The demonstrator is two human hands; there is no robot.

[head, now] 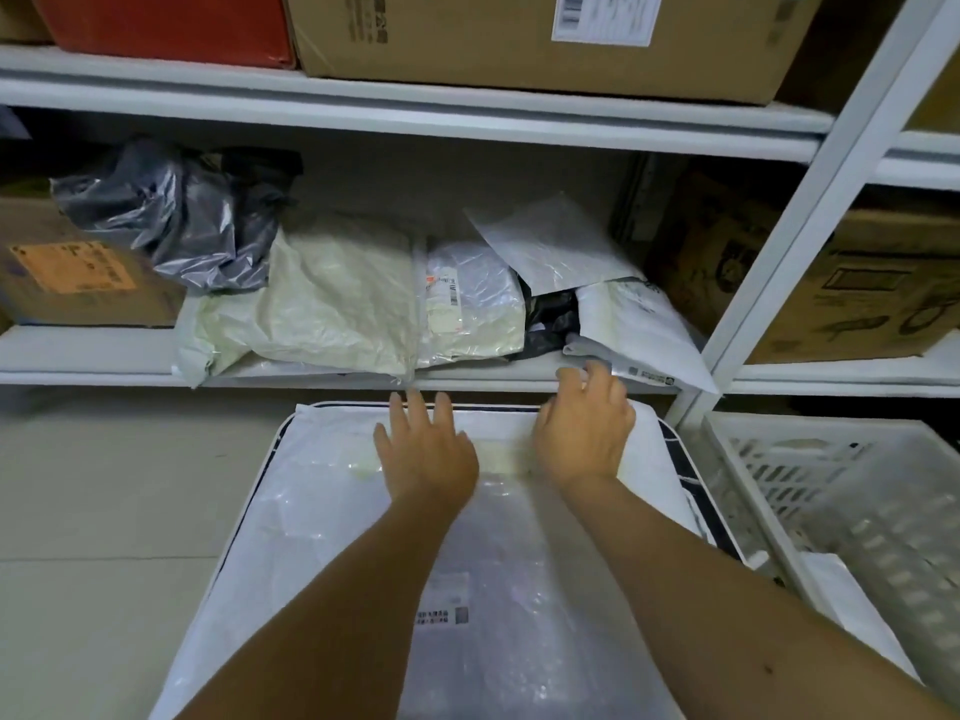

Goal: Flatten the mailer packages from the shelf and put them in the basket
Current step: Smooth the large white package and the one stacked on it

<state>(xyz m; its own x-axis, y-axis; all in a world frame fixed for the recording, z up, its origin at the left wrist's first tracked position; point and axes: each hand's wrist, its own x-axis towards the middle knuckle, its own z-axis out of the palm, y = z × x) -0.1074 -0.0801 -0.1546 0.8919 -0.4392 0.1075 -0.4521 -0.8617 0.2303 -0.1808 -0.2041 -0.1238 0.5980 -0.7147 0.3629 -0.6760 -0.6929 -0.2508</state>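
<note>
A flattened white mailer (311,511) lies spread over the top of the basket (722,537) below me. My left hand (426,449) hovers over its far end with straight, spread fingers. My right hand (584,428) reaches to the shelf's front edge, and its fingers curl on the near corner of a white mailer (639,324) lying at the shelf's right end. More mailers sit on the same shelf: a large cream one (322,304), a white one with a label (467,298), a grey one (550,246) and a black one (553,314).
A crumpled grey plastic bag (176,215) rests on a cardboard box (67,283) at the shelf's left. Cardboard boxes (545,39) fill the shelf above and the right bay. A white slatted crate (841,491) stands right of the basket. The white shelf post (810,200) rises close to my right hand.
</note>
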